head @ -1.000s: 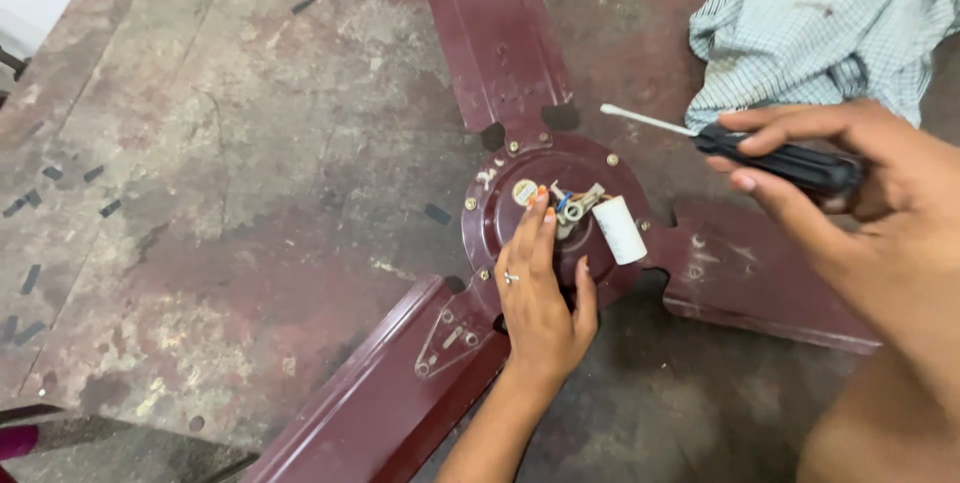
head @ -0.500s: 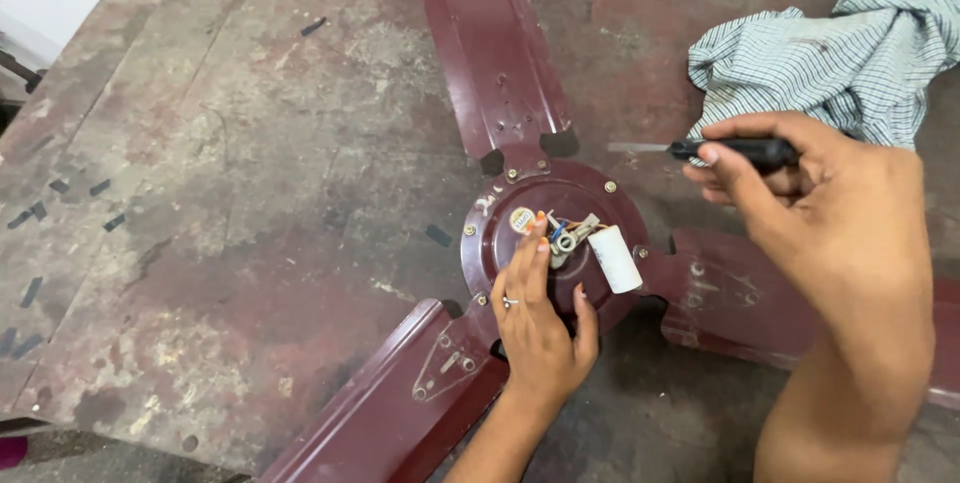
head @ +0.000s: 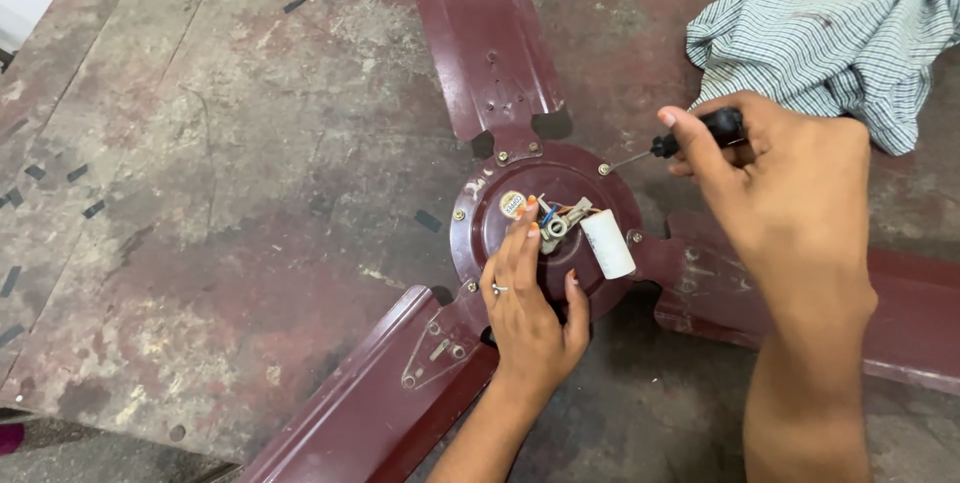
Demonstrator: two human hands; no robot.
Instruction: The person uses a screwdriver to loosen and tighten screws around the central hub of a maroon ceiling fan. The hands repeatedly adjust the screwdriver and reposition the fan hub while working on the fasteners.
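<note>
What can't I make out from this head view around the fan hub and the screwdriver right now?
Head view only:
- Screwdriver: most of the handle is hidden inside the right hand.
- Its tip at the hub rim screw: too small to tell if seated.
- Hub's near side: covered by the left hand.
- All three blades: cut off by the frame edges.
- Wiring beside the white capacitor: too small to trace.

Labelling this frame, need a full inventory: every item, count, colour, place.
ceiling fan: 1, maroon, three blades, flat on the floor
motor hub: 1, maroon, centre, rim screws
capacitor: 1, white cylinder, on hub
wires: small bundle, mixed colours, hub centre
cloth: 1, pale checked, crumpled, top right
floor: worn, grey-brown, dark scraps at left
screwdriver: 1, black handle, tip at a rim screw
left hand: on hub, fingertips at wires
right hand: gripping screwdriver
</note>
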